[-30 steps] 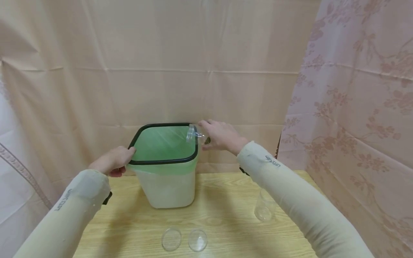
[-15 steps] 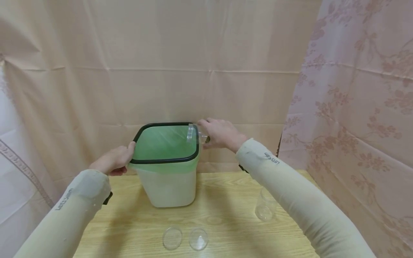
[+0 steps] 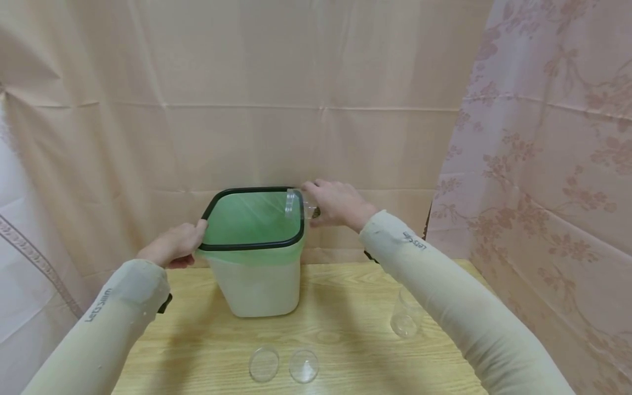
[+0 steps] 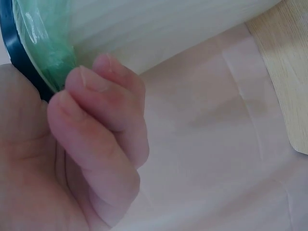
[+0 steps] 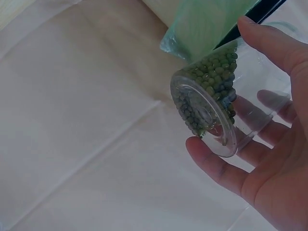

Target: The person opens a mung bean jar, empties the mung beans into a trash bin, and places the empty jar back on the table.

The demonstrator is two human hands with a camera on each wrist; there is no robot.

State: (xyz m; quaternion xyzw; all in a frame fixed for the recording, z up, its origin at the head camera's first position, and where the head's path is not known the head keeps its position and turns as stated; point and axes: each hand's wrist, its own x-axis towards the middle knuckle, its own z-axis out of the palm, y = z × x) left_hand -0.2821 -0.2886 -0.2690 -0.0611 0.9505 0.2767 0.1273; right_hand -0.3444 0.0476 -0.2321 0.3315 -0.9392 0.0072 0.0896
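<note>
A white trash bin with a green bag liner and a black rim stands on the table. At its left side my left hand grips the rim, fingers curled under it. My right hand holds a clear plastic jar, tipped on its side with its mouth over the bin's right rim. Green beans, likely mung beans, lie heaped near the jar's base in the right wrist view. The bin's floor is hidden in the head view.
Two clear round lids lie near the front of the wooden table. A second clear jar stands on the right, partly behind the right forearm. A beige curtain hangs behind, with a floral curtain on the right.
The jar in my right hand has tilted slightly, and fewer beans show at its base in the head view. My left hand stays on the rim.
</note>
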